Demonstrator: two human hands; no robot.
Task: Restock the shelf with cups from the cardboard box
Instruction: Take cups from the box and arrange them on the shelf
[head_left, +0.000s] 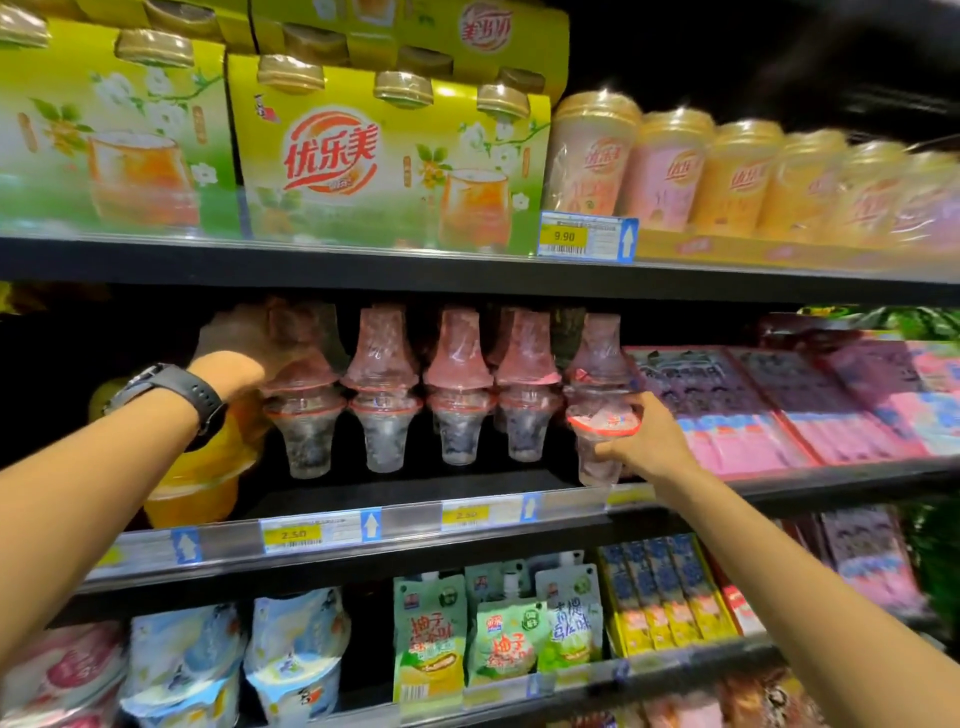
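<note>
On the middle shelf (415, 488) stand several clear jelly cups with red rims, each topped by an upside-down cup; one such pair (382, 389) is near the centre. My left hand (236, 364), watch on the wrist, is wrapped around an upside-down cup (296, 338) at the left end of the row. My right hand (644, 441) grips an upright cup (602, 441) at the right end, just above the shelf's front edge. The cardboard box is out of view.
Yellow-orange cups (202, 467) stand left of the row, under my left arm. Pink and purple flat packs (779, 405) lie to the right. Above are green multipacks (384, 156) and milk-tea cups (670, 171); below are drink pouches (431, 644). Price tags line the shelf rail (322, 530).
</note>
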